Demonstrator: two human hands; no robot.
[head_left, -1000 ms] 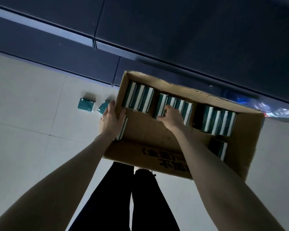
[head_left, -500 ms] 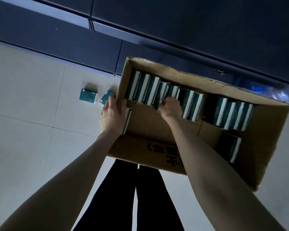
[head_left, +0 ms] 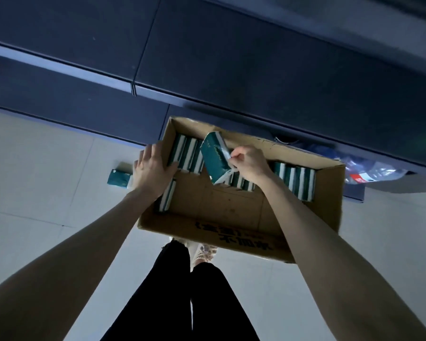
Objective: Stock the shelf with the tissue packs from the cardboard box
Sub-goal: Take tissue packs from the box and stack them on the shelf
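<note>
The floor [head_left: 47,193] under me is pale tile with thin grout lines, filling the left side and the lower part of the frame. Along the upper edge it meets the dark base of the shelf unit [head_left: 84,102]. The open cardboard box [head_left: 207,232] sits flat on the tiles at centre, its far wall close to that base. A loose tissue pack [head_left: 118,178] lies on the tiles just left of the box. At right a crumpled clear plastic bag [head_left: 369,171] lies against the unit. My pale shoe [head_left: 202,252] stands just beside the box's near wall.
</note>
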